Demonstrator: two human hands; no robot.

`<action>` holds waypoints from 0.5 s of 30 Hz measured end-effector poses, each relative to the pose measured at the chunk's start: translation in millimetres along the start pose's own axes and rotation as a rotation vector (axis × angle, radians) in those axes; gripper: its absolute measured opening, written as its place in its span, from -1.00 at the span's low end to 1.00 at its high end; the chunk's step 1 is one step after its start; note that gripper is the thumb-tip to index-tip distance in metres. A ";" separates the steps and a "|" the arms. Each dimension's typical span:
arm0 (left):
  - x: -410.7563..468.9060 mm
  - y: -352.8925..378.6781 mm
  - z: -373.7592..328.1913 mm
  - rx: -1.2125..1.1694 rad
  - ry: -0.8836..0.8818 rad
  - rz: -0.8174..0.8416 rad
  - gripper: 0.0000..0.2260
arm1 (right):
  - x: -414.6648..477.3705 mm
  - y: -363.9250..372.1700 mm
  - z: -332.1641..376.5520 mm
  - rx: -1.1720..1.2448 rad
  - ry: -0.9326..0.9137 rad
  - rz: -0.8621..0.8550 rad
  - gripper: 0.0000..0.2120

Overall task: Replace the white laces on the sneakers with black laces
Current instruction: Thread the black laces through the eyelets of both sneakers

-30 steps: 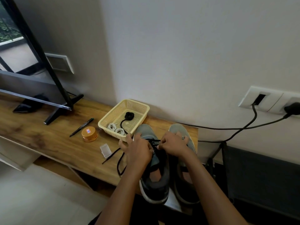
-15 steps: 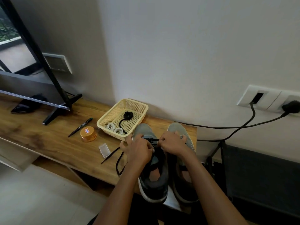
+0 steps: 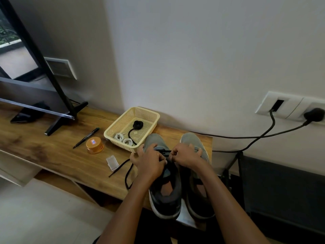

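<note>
While the black lace (image 3: 165,151) runs crosswise over the left sneaker (image 3: 165,199), left hand (image 3: 149,163) and right hand (image 3: 186,156) each pinch it, equally near. Sneaker's long axis points away from the hands, toe to wall (image 3: 193,59). Slack tail lies left of the left hand on the wooden tabletop (image 3: 52,152); basket (image 3: 145,110) beyond holds white laces (image 3: 128,141).
</note>
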State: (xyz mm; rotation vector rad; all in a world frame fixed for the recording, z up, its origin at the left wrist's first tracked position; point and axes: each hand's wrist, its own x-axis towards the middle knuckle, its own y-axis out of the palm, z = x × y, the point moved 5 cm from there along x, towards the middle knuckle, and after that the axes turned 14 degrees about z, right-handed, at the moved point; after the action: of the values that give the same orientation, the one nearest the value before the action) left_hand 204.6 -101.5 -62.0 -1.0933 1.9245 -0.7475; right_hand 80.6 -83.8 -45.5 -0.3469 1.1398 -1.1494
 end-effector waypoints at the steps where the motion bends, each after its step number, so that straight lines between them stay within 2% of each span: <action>1: -0.5 -0.2 -0.4 0.018 0.003 -0.006 -0.87 | -0.5 -0.3 0.0 0.009 -0.005 -0.010 -0.87; 6: 3.3 0.8 0.6 0.084 0.000 0.039 -0.92 | -3.0 0.1 1.6 -0.035 -0.030 -0.042 -0.88; 8: 2.5 -0.6 1.6 0.096 -0.024 0.071 -0.97 | -2.4 1.2 2.4 -0.095 -0.031 -0.029 -0.82; 11: -4.2 -3.8 -0.7 0.156 -0.090 0.109 -0.80 | -2.9 0.2 0.1 -0.097 -0.007 -0.022 -0.79; 15: -10.3 -7.1 -4.5 0.184 -0.120 0.146 -0.73 | -6.4 -5.0 -7.2 0.002 0.049 -0.035 -0.79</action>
State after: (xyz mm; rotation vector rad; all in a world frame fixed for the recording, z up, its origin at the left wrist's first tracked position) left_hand 207.1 -95.1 -50.7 -0.8569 1.7750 -0.7441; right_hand 72.1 -78.2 -41.6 -0.3395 1.1795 -1.1957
